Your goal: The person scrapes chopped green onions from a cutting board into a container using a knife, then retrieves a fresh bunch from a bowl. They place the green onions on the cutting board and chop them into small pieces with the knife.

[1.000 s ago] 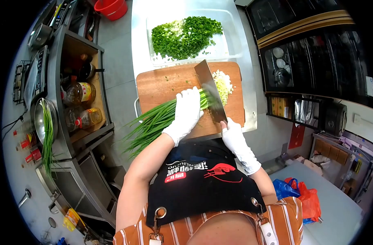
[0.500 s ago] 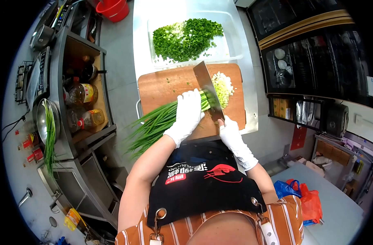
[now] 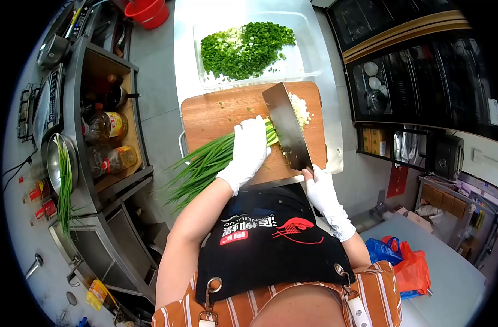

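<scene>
My left hand (image 3: pixel 249 147), in a white glove, is closed over a thick bunch of green onions (image 3: pixel 202 163) and presses it onto the wooden cutting board (image 3: pixel 216 114). The long green tops hang past the board's left edge. In my gloved right hand (image 3: pixel 321 191) is the handle of a cleaver (image 3: pixel 287 125), mostly hidden by my fingers. Its broad blade stands at the bunch's cut end, close to my left fingers. Chopped pale green onion (image 3: pixel 300 111) lies right of the blade, partly covered by it.
Beyond the board, a clear plastic tub (image 3: pixel 309 60) holds chopped green onion tops (image 3: pixel 249 52). At left are a metal bowl (image 3: pixel 55 163) with more green onions and a shelf with oil bottles (image 3: pixel 115 125). A red bucket (image 3: pixel 148 13) stands at the far left; plastic bags (image 3: pixel 412 272) lie at right.
The cleaver and my right hand have shifted right and toward me, and the blade has tilted to show more of its face. My left hand stays on the bunch.
</scene>
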Demonstrator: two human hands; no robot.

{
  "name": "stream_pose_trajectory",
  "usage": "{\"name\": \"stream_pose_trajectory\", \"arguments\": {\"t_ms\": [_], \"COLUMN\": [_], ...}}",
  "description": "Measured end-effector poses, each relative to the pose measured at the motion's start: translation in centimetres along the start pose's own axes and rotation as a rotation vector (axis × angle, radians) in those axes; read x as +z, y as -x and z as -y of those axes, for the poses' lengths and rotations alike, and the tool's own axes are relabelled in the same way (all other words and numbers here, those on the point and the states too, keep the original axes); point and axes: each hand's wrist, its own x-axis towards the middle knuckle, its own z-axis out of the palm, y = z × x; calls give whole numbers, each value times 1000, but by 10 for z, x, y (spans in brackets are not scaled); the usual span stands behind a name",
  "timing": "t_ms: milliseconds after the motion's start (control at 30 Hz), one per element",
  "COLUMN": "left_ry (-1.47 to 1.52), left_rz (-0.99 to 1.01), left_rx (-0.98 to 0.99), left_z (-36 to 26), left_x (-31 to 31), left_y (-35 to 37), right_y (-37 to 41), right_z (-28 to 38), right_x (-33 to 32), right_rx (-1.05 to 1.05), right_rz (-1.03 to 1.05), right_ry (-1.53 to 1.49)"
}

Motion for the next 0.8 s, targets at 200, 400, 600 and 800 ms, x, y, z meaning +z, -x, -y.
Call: {"name": "stream_pose_trajectory", "arguments": {"t_ms": [200,400,600,800], "left_ry": [-8,-10,4,4], "left_rz": [-9,0,29,-9], "left_rx": [7,7,2,15], "left_z": [0,0,-1,0], "left_x": [0,1,-4,-4], "left_y": [1,0,0,2], "right_y": [-1,-14,-18,-23], "right_z": [-13,-9,-17,-13], "right_x": [15,23,30,33], "right_rx": [-19,-76,-75,-87], "right_rz": [22,-2,-10,-23], "right_ry": [48,133,134,148]}}
